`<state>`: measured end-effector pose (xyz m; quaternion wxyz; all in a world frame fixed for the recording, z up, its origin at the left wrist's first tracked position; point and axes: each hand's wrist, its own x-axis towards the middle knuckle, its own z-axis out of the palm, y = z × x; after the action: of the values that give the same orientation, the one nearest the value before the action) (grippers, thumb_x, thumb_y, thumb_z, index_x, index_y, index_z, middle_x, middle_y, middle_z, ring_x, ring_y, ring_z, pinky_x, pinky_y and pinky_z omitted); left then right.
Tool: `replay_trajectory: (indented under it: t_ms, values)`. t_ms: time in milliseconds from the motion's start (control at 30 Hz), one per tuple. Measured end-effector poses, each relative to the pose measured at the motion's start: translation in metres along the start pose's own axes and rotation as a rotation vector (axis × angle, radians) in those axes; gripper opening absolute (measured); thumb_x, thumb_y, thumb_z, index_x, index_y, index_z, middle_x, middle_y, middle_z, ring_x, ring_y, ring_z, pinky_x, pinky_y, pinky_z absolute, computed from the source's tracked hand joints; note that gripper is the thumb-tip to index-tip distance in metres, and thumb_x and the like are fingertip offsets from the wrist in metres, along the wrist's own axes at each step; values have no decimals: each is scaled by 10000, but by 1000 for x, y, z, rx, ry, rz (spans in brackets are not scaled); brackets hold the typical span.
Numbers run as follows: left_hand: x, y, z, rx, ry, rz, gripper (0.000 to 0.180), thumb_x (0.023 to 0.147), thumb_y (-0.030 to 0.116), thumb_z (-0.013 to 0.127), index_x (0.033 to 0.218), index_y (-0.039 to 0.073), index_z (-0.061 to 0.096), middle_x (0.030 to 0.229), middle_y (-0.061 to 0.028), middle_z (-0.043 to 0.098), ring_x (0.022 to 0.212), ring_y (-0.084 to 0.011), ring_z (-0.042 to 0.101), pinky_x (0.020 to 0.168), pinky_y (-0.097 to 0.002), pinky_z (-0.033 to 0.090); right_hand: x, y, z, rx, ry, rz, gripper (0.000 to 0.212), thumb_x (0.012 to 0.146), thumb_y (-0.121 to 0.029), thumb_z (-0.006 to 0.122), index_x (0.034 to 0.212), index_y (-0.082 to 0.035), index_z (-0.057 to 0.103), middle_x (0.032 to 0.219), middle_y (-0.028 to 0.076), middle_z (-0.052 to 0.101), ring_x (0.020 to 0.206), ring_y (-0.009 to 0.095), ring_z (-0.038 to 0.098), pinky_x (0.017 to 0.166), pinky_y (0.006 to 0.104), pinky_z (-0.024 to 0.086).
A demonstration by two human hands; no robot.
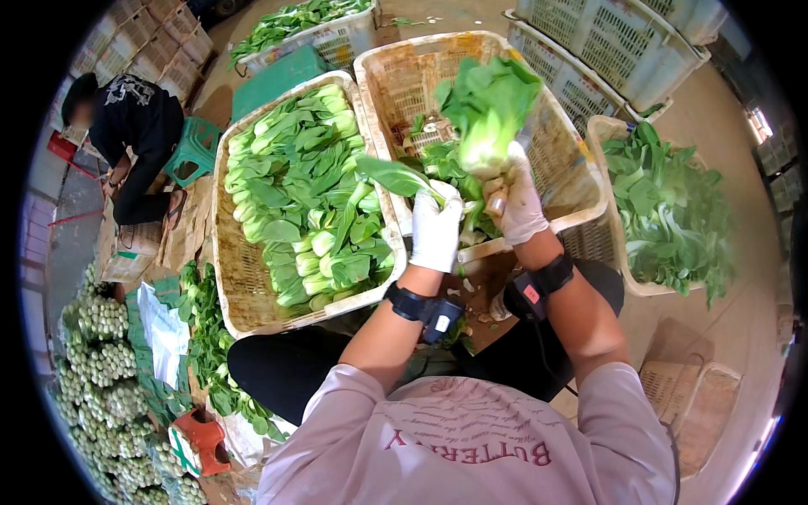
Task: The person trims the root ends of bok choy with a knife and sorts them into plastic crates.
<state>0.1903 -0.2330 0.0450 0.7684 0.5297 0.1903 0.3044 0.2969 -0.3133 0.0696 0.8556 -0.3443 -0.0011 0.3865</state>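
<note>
My right hand (519, 198), in a white glove, is closed at the pale base of a leafy bok choy head (492, 109), held upright above a crate. A small tan-brown object (497, 200) shows at its fingers; its kind is unclear. Beside it, my gloved left hand (438, 227) pinches the stalk of a single bok choy leaf (394, 175) that points left. Beneath both hands, a stained white crate (383, 76) holds some loose greens (442, 160). Left of it, another crate (225, 290) is packed with bok choy heads (295, 168).
At the right stands a crate of loose leaves (665, 202). Stacked crates (589, 50) rise at the far right. A person (139, 126) sits bent over at the left, near a green stool (195, 150). Bagged bok choy (101, 379) lies lower left, near a red stool (206, 442).
</note>
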Motion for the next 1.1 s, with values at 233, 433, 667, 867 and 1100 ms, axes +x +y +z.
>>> replay_trajectory:
  t_ms: [233,433,667,867,1100]
  values:
    - [33,12,-49,774,-232,-255,918,806,607,533,1346,-100,305,1307,-246,461,1226,-292,457,987,-320,373,-1,-23,-4,-528,-90,-222,345,799,-311,681,1009,-64,563,770,23,633,550,34,516,435,177,393]
    - [14,-6,-49,-325,24,-34,452,820,167,686,1188,2,482,1090,-109,581,1057,-223,546,933,-357,426,-26,27,16,-1150,-288,-646,534,757,-151,746,1213,-47,487,1110,50,608,926,70,588,726,229,475]
    - [-2,10,-65,-787,-62,-141,407,838,111,615,1195,-21,469,1185,-164,549,1067,-292,569,922,-458,484,-35,17,29,-637,-148,-476,295,872,-75,612,1142,1,520,961,70,667,630,28,502,568,174,419]
    - [-10,9,-80,-1272,-580,-278,816,735,500,656,1301,-13,371,1121,-169,556,932,-321,608,641,-378,567,-34,21,28,-758,-180,-446,188,888,-71,579,1065,-15,549,823,53,677,576,19,464,531,174,399]
    - [-9,35,-112,-1223,-323,-86,814,683,533,658,1231,-11,400,1064,-138,532,906,-264,578,632,-328,557,-20,16,22,-984,-220,-572,170,898,-66,547,1066,-42,559,817,35,666,562,24,474,496,179,380]
